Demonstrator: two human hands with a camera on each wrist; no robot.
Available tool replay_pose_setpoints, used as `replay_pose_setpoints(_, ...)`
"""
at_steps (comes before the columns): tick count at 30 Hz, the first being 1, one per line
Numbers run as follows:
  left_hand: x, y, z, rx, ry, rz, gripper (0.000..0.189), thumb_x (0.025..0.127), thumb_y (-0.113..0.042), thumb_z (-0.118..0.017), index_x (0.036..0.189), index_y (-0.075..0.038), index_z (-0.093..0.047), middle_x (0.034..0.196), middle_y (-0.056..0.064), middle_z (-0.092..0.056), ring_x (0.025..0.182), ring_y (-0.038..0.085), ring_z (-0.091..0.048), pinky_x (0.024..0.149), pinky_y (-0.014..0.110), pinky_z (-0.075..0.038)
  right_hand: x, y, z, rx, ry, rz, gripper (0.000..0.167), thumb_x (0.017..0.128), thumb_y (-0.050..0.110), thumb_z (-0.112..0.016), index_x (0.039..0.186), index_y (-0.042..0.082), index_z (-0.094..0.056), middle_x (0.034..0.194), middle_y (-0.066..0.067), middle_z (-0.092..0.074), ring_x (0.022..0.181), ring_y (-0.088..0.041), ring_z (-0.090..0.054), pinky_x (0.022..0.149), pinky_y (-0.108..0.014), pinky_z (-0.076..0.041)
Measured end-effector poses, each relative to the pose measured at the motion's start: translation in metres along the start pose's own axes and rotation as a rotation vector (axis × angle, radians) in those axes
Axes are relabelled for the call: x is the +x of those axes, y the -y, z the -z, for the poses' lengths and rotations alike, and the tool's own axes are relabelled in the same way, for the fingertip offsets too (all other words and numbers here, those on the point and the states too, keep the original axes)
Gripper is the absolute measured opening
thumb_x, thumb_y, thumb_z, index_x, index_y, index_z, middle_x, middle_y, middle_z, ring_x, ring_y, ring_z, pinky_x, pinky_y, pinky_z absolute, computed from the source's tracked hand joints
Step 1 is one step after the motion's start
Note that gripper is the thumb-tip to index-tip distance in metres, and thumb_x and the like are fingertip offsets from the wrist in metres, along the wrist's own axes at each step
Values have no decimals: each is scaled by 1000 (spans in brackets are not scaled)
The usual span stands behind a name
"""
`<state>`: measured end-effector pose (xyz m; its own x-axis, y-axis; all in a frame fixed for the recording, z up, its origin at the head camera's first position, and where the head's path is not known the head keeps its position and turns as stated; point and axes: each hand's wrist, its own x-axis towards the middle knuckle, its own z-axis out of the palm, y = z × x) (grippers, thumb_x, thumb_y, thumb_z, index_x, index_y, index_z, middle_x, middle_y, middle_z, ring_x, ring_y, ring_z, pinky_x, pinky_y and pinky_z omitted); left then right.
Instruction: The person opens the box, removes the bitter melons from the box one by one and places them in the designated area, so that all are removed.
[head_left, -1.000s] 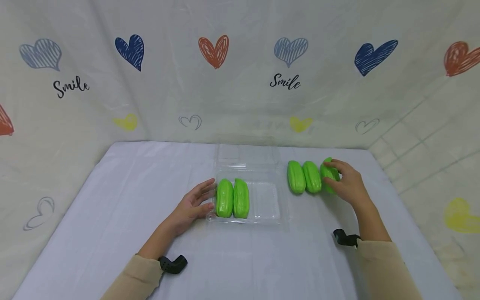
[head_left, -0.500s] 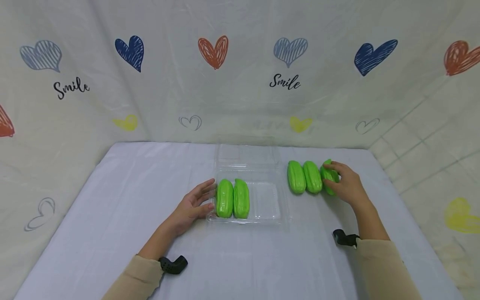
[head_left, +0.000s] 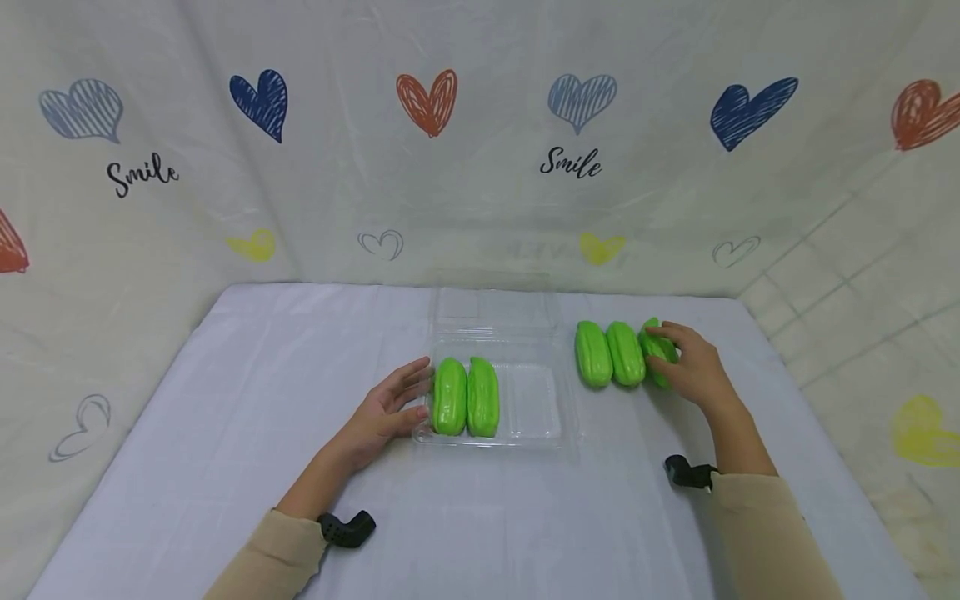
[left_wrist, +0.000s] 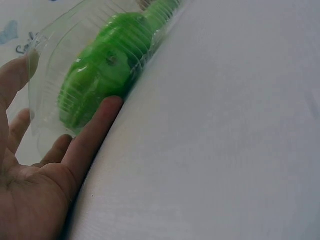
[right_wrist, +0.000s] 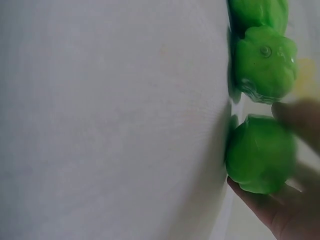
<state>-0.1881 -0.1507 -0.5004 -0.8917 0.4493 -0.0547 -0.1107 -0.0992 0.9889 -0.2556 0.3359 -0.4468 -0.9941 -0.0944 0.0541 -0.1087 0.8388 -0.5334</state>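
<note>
A clear plastic clamshell box (head_left: 528,404) lies with its lid (head_left: 491,310) folded back. Side by side in its left part rest two green, ribbed, gourd-like pieces (head_left: 450,397). My left hand (head_left: 382,421) touches the box's left wall, its fingers extended; in the left wrist view the fingers (left_wrist: 95,132) lie along the plastic. To the right of the box stand three more green gourd-like pieces in a row. My right hand (head_left: 693,367) holds the rightmost gourd-like piece (right_wrist: 260,154) between thumb and fingers. The right wrist view has a small gap between it and the neighbouring piece (right_wrist: 265,62).
A white cloth covers the table (head_left: 480,525). Behind it hangs a pale curtain (head_left: 480,192) printed with hearts and "Smile". Each wrist wears a black camera mount, the left mount (head_left: 347,529) near the front of the table.
The right hand and the rightmost green piece have shifted very slightly. My left hand, the box and the other pieces stay where they were.
</note>
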Motion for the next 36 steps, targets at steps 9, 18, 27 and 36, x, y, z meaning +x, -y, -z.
replay_pose_setpoints(9,0,1,1,-1,3,-4,80,93,-18,-71,159,-17,-25,162,11,-26,148,34,-28,95,38,-53,-3,5,4,-16,-8,-2,51,95,15,-65,142,1,-50,154,-31,-33,139,-56,-28,106,-71,-28)
replay_pose_setpoints(18,1,1,1,3,8,-7,79,93,-20,-72,158,-19,-27,161,8,-28,148,33,-29,97,39,-53,-9,32,7,-5,-92,125,50,93,14,-67,140,4,-54,153,-26,-38,134,-53,-39,97,-66,-43)
replay_pose_setpoints(27,1,2,3,1,9,-7,80,93,-20,-72,158,-18,-27,161,8,-28,148,33,-29,97,38,-53,-17,82,-1,77,-124,221,51,90,8,-70,139,7,-57,152,-21,-42,135,-46,-43,96,-62,-47)
replay_pose_setpoints(36,0,2,1,9,3,0,78,93,-18,-71,158,-20,-27,161,6,-29,148,31,-30,97,39,-52,-20,121,-14,122,-107,312,51,90,11,-70,139,9,-58,152,-17,-44,133,-40,-48,95,-58,-50)
